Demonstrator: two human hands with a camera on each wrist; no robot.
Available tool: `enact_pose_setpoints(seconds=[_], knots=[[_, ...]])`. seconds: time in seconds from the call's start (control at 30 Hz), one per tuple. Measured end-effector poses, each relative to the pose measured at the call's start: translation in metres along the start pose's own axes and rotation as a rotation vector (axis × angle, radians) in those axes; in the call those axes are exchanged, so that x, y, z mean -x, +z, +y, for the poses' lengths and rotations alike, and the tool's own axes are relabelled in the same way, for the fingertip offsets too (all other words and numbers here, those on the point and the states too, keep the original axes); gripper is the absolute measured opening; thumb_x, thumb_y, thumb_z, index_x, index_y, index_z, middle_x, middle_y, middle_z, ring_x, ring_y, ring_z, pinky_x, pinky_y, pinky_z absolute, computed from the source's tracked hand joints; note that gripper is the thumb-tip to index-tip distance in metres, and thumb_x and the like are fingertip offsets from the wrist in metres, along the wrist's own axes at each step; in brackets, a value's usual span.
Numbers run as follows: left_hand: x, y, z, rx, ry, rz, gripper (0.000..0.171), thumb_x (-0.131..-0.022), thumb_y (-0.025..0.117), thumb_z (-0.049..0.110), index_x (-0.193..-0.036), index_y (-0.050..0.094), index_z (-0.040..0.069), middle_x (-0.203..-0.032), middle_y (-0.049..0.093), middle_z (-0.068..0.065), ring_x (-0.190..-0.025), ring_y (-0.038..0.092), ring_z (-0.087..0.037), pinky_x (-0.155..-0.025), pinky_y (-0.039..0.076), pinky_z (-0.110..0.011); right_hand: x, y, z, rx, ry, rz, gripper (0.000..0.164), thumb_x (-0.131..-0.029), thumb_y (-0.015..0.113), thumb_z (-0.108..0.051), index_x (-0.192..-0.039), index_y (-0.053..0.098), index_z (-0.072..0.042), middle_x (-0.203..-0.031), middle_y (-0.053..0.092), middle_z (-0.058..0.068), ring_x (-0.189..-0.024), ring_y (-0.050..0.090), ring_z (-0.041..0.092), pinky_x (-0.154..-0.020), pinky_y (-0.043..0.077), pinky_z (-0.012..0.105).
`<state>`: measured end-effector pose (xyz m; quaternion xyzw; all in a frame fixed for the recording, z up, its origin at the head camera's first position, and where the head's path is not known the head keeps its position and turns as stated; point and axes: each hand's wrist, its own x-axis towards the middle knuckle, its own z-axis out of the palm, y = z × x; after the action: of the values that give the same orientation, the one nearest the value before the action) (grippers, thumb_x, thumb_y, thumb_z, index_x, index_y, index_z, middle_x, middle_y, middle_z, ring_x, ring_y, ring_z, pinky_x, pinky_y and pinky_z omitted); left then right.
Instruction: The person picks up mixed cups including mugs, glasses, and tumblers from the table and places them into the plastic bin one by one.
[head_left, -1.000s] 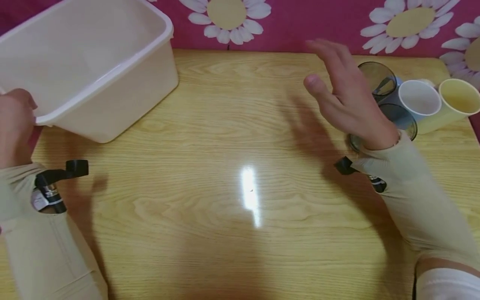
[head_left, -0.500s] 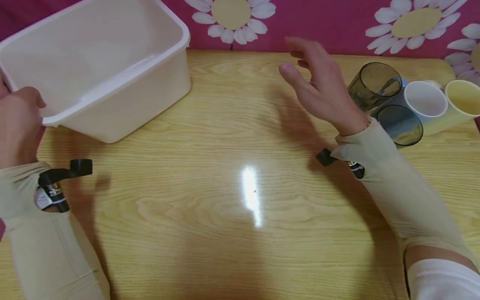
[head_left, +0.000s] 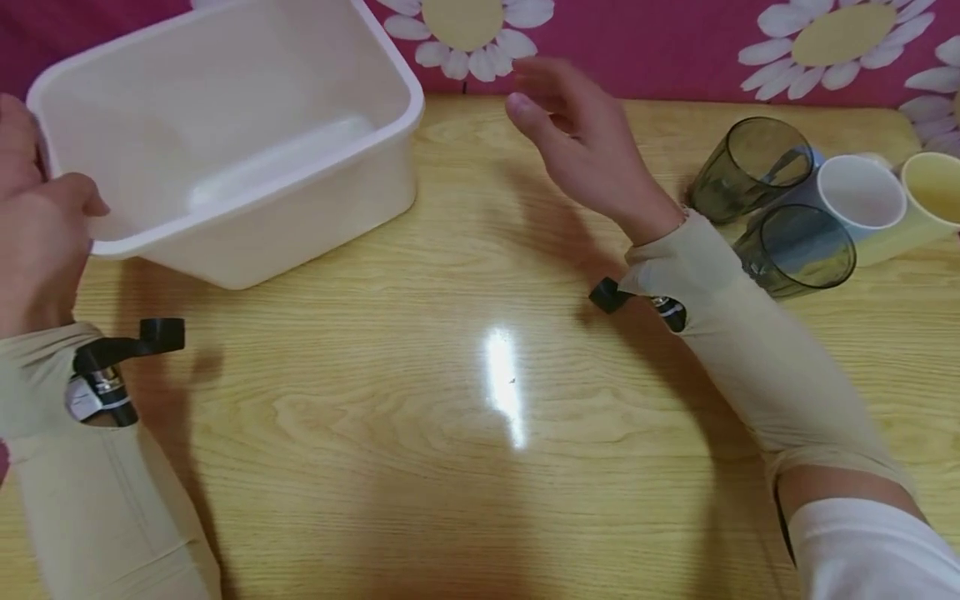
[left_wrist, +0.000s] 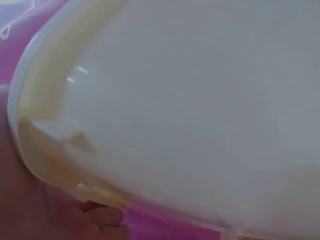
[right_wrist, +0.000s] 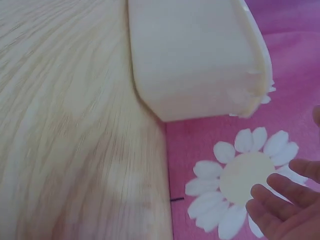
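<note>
A white plastic tub (head_left: 322, 200) stands tilted at the back left of the table, its mouth turned partly toward me. At its near left corner my left hand (head_left: 47, 233) grips the rim, thumb over the edge. In the left wrist view, curled fingers (left_wrist: 105, 217) show beneath the tub's rim (left_wrist: 37, 60). My right hand (head_left: 588, 146) hovers above the back of the table, to the right of the tub and apart from it. Its fingers are loosely bent and hold nothing. The right wrist view shows those fingers (right_wrist: 280, 202) spread near the tub's outer wall (right_wrist: 190, 70).
Two smoky glass tumblers, one farther back (head_left: 738, 187) and one nearer (head_left: 795, 258), stand at the right. Beside them are a pale blue cup (head_left: 862, 196) and a yellow cup (head_left: 926, 196). A pink flowered cloth (head_left: 637, 50) lies beyond the wooden table's back edge.
The tub has shifted to the right with my left hand on its rim. My right hand has moved left, away from the tumblers and toward the tub.
</note>
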<state>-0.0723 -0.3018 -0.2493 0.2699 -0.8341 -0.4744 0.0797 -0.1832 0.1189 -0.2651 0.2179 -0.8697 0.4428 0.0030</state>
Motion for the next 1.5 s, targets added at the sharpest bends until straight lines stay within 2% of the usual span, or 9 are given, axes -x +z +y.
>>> enact_pose_setpoints(seconds=[0.07,0.13,0.33,0.53,0.7,0.93,1.1,1.33,1.5], knots=[[0.004,0.001,0.003,-0.061,0.019,-0.028,0.081,-0.102,0.035,0.003,-0.164,0.003,0.045,-0.172,0.020,0.016,-0.149,0.033,-0.005,-0.132,0.025,-0.031,-0.005,0.005,-0.003,0.002,0.010,-0.013,0.049,-0.107,0.055,-0.034,-0.153,0.050,-0.020,-0.149,0.060,0.002,-0.135,0.059,0.013,-0.118,0.047,0.027],[0.008,0.002,0.005,-0.073,0.029,-0.066,0.083,-0.103,0.033,0.003,-0.160,-0.008,0.047,-0.171,0.006,0.025,-0.154,0.025,-0.005,-0.132,0.024,-0.036,-0.009,0.009,-0.006,0.002,0.023,-0.023,0.049,-0.107,0.054,-0.036,-0.153,0.050,-0.021,-0.150,0.061,0.002,-0.135,0.060,0.013,-0.118,0.046,0.025],[0.010,0.005,0.008,-0.070,0.057,-0.121,0.081,-0.104,0.031,0.001,-0.159,-0.007,0.048,-0.168,0.000,0.033,-0.158,0.019,-0.008,-0.131,0.019,-0.039,-0.021,0.017,-0.017,-0.023,0.037,-0.038,0.049,-0.107,0.053,-0.039,-0.153,0.050,-0.024,-0.149,0.061,-0.003,-0.134,0.062,0.010,-0.115,0.049,0.027],[0.010,0.008,0.009,-0.060,0.123,-0.158,0.084,-0.101,0.031,-0.003,-0.162,-0.005,0.042,-0.170,-0.001,0.029,-0.159,0.015,-0.007,-0.132,0.013,-0.036,-0.028,0.021,-0.026,-0.055,0.040,-0.043,0.050,-0.107,0.054,-0.036,-0.153,0.050,-0.020,-0.148,0.061,0.001,-0.131,0.065,0.014,-0.111,0.053,0.030],[0.010,0.010,0.011,-0.041,0.141,-0.179,0.084,-0.099,0.032,-0.004,-0.163,0.000,0.040,-0.171,0.000,0.026,-0.158,0.015,-0.005,-0.133,0.014,-0.038,-0.030,0.024,-0.027,-0.045,0.069,-0.068,0.054,-0.106,0.055,-0.037,-0.156,0.046,-0.019,-0.151,0.058,0.002,-0.135,0.063,0.015,-0.114,0.052,0.030],[0.014,0.014,0.014,-0.057,0.168,-0.228,0.082,-0.100,0.034,-0.002,-0.161,0.002,0.044,-0.168,0.000,0.032,-0.161,0.009,-0.006,-0.131,0.017,-0.039,-0.029,0.024,-0.025,-0.091,0.047,-0.112,0.056,-0.102,0.062,-0.034,-0.155,0.048,-0.021,-0.148,0.061,0.003,-0.131,0.066,0.018,-0.106,0.059,0.033],[0.013,0.015,0.017,-0.073,0.178,-0.258,0.082,-0.100,0.034,-0.001,-0.162,0.002,0.042,-0.168,-0.001,0.031,-0.160,0.004,0.000,-0.133,0.014,-0.036,-0.027,0.022,-0.023,-0.149,0.047,-0.093,0.055,-0.100,0.064,-0.028,-0.153,0.052,-0.023,-0.145,0.065,0.004,-0.125,0.070,0.019,-0.102,0.061,0.033],[0.011,0.018,0.016,-0.055,0.214,-0.302,0.083,-0.098,0.033,-0.001,-0.164,0.002,0.039,-0.170,0.000,0.028,-0.160,0.006,-0.001,-0.133,0.015,-0.035,-0.020,0.020,-0.021,-0.197,0.042,-0.059,0.054,-0.097,0.065,-0.023,-0.150,0.056,-0.020,-0.142,0.067,0.004,-0.118,0.073,0.018,-0.100,0.061,0.030],[0.008,0.022,0.017,-0.045,0.257,-0.321,0.084,-0.096,0.033,-0.002,-0.165,0.002,0.034,-0.171,0.001,0.025,-0.159,0.005,0.001,-0.133,0.009,-0.026,-0.013,0.017,-0.021,-0.218,0.071,-0.046,0.053,-0.097,0.066,-0.024,-0.149,0.057,-0.022,-0.145,0.066,0.003,-0.118,0.074,0.018,-0.098,0.062,0.029]])
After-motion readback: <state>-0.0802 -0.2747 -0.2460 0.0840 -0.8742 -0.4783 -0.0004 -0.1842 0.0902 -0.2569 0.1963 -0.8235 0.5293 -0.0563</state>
